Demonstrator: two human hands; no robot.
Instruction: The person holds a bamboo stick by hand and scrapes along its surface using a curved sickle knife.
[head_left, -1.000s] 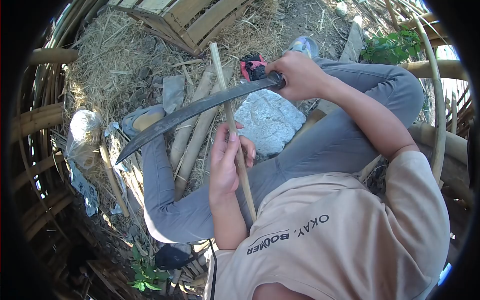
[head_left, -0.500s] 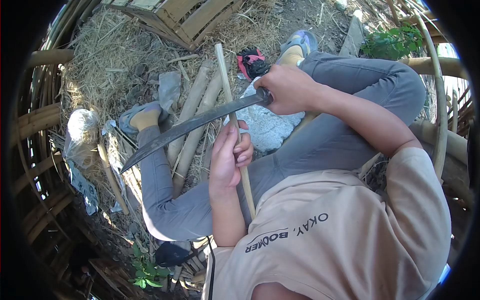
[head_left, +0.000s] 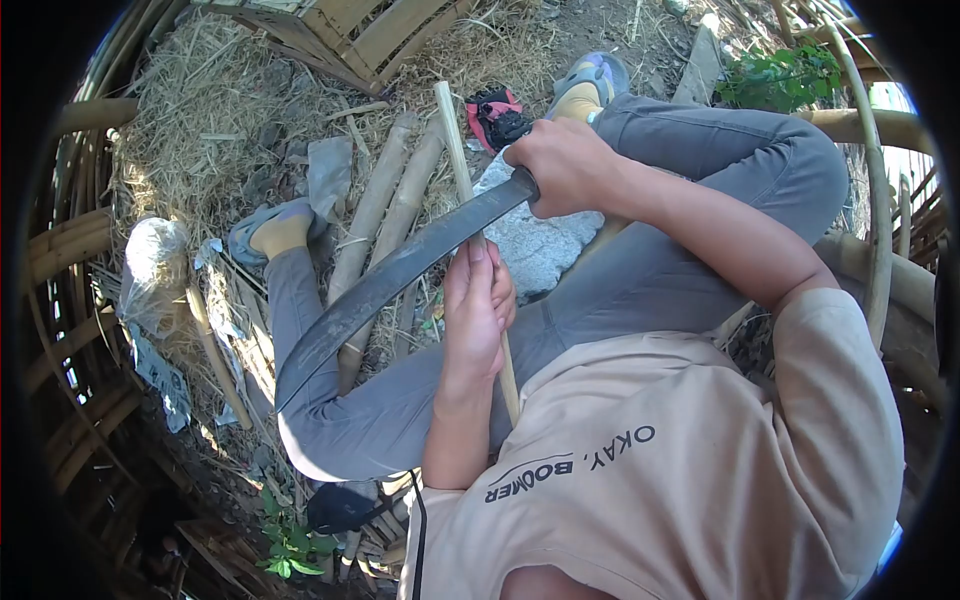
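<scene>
My right hand [head_left: 568,167] is closed around the handle of a long, dark, curved machete [head_left: 400,262]. Its blade runs down to the left, with the broad side showing, and crosses a pale wooden stick [head_left: 452,135]. My left hand [head_left: 480,300] grips this stick just below the blade, thumb along it. The stick slants from above the blade down to the front of the beige shirt [head_left: 640,430]. A whitish rock [head_left: 545,245] lies on the ground behind and below my right hand.
Bamboo pieces [head_left: 372,215] lie between the legs. A wooden crate [head_left: 345,35] stands at the top. A red and black cloth [head_left: 495,118] is near the right foot. At left are a plastic-wrapped bundle [head_left: 155,270] and a bamboo wall [head_left: 70,245].
The machete blade has rolled to show more of its broad side, and its tip has swung lower. My left hand has shifted slightly right with the stick.
</scene>
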